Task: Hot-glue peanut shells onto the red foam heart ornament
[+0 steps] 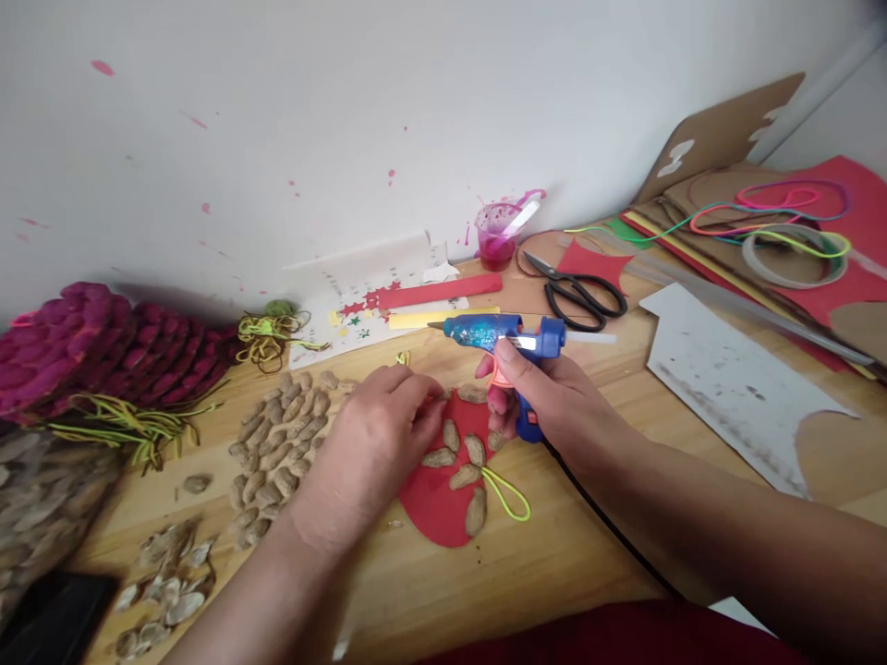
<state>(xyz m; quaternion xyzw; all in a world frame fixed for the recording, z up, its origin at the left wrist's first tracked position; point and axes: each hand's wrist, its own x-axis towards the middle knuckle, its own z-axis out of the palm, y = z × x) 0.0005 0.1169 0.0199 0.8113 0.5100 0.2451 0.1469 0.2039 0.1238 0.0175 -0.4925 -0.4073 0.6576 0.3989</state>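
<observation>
My right hand (pixel 547 397) is wrapped round the handle of a blue glue gun (pixel 485 332). The gun's nozzle points left, just above my other hand, and a pale glue stick pokes out of its back. My left hand (pixel 381 434) is closed, its fingertips pressed together at the upper left edge of a red paper piece (pixel 436 508); what they pinch is hidden. Several peanut shells (pixel 475 451) lie on the red paper, and a yellow-green cord loop (pixel 513 503) sticks out from among them. Another small cord loop (pixel 403 357) shows just beyond my left knuckles.
Whole peanuts (pixel 284 443) are heaped to the left, with broken shells (pixel 166 582) nearer me. Magenta painted discs (pixel 111 351) stand far left beside green cords (pixel 125 425). Black scissors (pixel 582 294), a paint cup (pixel 496 240) and cardboard (pixel 721 129) lie behind. The gun's black cable (pixel 602 513) trails right.
</observation>
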